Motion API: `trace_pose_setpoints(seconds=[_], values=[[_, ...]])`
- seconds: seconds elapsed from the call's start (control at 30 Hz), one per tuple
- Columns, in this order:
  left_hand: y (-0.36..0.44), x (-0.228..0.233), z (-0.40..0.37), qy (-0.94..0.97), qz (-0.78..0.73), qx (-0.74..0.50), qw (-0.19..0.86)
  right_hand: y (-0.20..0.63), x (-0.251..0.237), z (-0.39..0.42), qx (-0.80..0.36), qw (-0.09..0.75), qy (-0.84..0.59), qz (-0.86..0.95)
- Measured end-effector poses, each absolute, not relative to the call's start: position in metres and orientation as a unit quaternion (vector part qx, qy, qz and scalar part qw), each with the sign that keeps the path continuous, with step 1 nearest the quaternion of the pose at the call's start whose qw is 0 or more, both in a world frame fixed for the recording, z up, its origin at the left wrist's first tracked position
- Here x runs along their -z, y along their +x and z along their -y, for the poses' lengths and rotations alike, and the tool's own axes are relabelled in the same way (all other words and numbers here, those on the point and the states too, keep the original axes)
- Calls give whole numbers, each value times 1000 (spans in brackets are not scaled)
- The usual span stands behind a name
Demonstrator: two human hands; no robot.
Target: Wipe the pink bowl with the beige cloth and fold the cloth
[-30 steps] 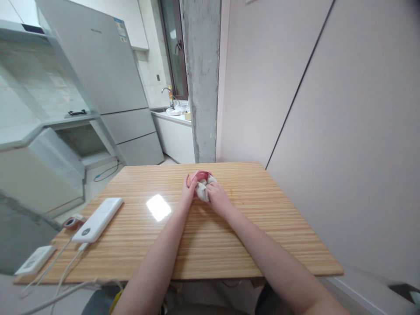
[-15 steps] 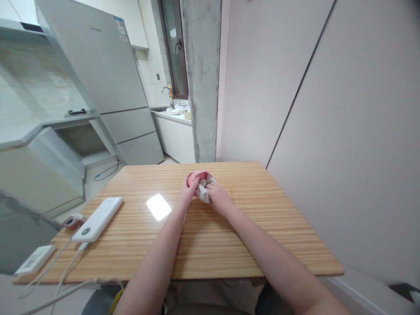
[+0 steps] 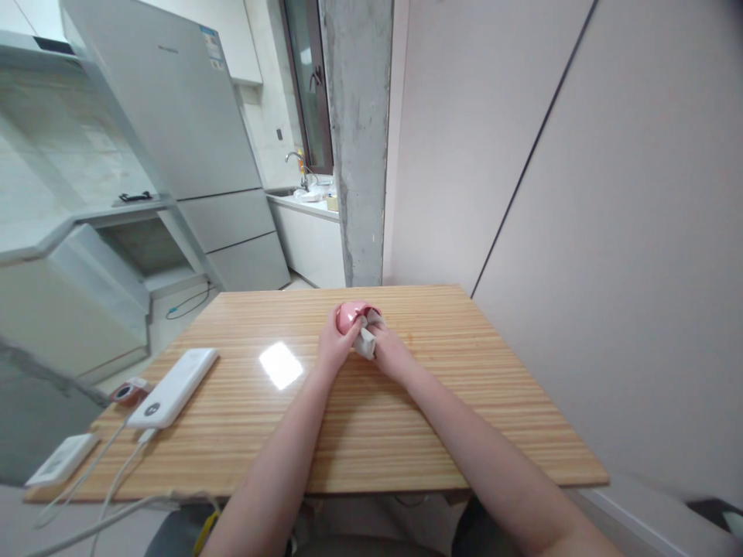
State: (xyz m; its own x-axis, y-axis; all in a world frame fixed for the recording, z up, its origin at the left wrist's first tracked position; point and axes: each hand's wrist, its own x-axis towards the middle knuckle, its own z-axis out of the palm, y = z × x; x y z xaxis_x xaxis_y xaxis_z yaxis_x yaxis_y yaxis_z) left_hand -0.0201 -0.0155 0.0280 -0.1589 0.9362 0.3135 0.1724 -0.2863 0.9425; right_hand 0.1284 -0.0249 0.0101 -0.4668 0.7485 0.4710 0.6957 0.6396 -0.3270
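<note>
Near the far table edge (image 3: 423,289), left hand (image 3: 333,342) grips pink bowl (image 3: 349,314), right hand (image 3: 392,353) pale cloth (image 3: 365,344).

A home kitchen, shown by the tall refrigerator (image 3: 179,100), sink faucet (image 3: 295,160) and pale counter (image 3: 35,232).

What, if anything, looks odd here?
The grey pillar behind the table looks unfinished: rough and patchy beside the smooth pale wall. The table's bright square looks like reflected light, not a spill. The partly covered pink object shows no clear damage.
</note>
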Motion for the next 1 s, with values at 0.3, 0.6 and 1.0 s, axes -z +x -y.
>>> trace_pose_setpoints(seconds=[0.3, 0.6, 1.0], values=[[-5, -15, 10, 442, -534, -596, 404, 118, -7, 29, -73, 329, -431, 837], [-22, -35, 10, 538, -492, -573, 374, 136, -16, 22, -11, 304, -395, 867], [-20, -16, -3, 460, -443, -579, 507, 123, -21, 34, -42, 330, -394, 857]])
